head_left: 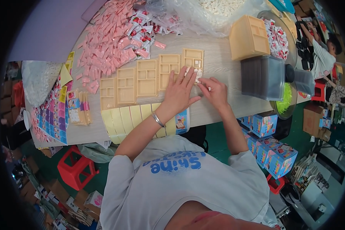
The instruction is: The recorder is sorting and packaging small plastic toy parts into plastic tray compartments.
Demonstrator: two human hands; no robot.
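Note:
Several beige compartment trays (147, 78) lie in a slanting row on the table. Small white pieces (197, 73) are heaped in the lower part of the rightmost tray (193, 52), with a few more in its upper compartments. My left hand (181, 91) lies flat, fingers stretched out, over that tray's left side and the edge of its neighbour; what is under the fingertips is hidden. Just right of the tray, my right hand (215, 93) is closed in a pinch, with a small white piece showing at its fingers.
Pink sachets (107, 38) pile up at the back left, beside strawberry-printed packets (142, 28). A clear bag of white pieces (220, 7) lies behind. Stacked beige trays (250, 38) and clear plastic boxes (262, 78) stand right. Yellow-backed sheets (132, 120) line the front edge.

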